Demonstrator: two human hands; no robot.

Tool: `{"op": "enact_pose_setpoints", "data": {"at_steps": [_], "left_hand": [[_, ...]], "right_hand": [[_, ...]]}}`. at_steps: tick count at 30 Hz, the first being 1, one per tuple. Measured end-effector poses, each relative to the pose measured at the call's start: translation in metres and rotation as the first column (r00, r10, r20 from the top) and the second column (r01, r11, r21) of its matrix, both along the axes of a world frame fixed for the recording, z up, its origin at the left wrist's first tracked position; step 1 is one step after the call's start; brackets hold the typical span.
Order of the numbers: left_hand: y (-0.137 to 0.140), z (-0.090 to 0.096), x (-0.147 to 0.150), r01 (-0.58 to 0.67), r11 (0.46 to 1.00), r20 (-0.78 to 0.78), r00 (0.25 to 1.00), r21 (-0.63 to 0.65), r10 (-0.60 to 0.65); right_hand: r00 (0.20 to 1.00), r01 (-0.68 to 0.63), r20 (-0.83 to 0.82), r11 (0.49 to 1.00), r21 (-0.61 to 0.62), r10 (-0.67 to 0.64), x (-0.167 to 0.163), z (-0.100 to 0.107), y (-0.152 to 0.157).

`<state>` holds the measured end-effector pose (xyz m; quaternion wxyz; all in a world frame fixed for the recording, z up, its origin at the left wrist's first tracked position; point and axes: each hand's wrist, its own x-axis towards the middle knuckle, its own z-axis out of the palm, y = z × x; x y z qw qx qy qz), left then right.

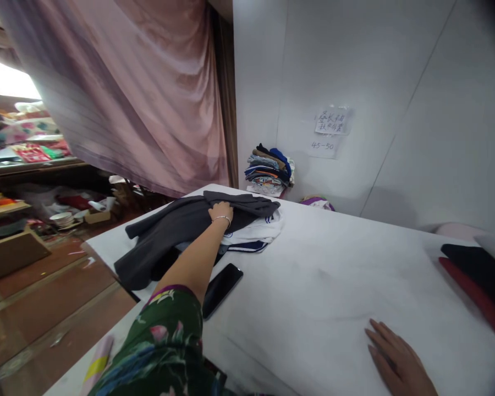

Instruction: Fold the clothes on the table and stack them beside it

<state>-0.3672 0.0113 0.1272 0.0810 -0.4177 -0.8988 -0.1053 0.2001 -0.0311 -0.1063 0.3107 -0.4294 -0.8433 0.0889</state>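
Note:
My left hand (221, 211), with a bracelet at the wrist, reaches out to a dark grey garment (169, 223) at the table's far left. Its fingers are curled into the cloth at the upper part of the pile. Under the grey garment, a white garment with navy trim (253, 231) sticks out on the right. My right hand (398, 357) rests on the white table (313, 280) at the lower right, its fingers stretched out and holding nothing.
A black phone (223, 290) lies beside my left forearm. Dark and red folded cloths (478, 291) lie at the right edge. Beyond the table rise a stack of folded clothes (269, 170) and a purple and white bundle (318, 203). A pink curtain (160, 93) hangs at the left.

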Motion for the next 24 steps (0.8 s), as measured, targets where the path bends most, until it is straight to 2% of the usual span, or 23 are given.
{"op": "enact_pose_setpoints", "data": {"at_steps": [3, 5, 11, 15, 20, 24], "left_hand": [[0.014, 0.017, 0.024, 0.055, 0.997, 0.014, 0.998, 0.056, -0.056], [0.022, 0.021, 0.050, 0.109, 0.990, 0.007, 0.994, 0.091, -0.110], [0.027, 0.004, 0.137, 0.294, 0.926, 0.051, 0.948, 0.239, -0.314], [0.020, 0.001, 0.168, 0.311, 0.886, 0.107, 0.925, 0.343, -0.366], [0.018, 0.028, 0.197, 0.357, 0.809, 0.113, 0.883, 0.466, -0.455], [0.020, 0.052, 0.240, 0.447, 0.703, 0.103, 0.801, 0.553, -0.590]], "right_hand": [[1.000, -0.004, 0.005, 1.000, 0.007, 0.004, -0.001, 0.003, 0.000], [1.000, -0.008, 0.008, 1.000, 0.009, 0.008, -0.002, 0.006, 0.000], [0.995, 0.006, -0.097, 1.000, -0.020, -0.008, -0.009, 0.017, 0.000], [0.991, 0.025, -0.132, 0.995, -0.101, -0.038, -0.013, 0.021, -0.002], [0.994, 0.029, -0.099, 0.992, -0.121, -0.041, -0.013, 0.022, -0.001], [0.992, 0.017, -0.122, 0.994, -0.107, -0.030, -0.011, 0.022, 0.002]]}}
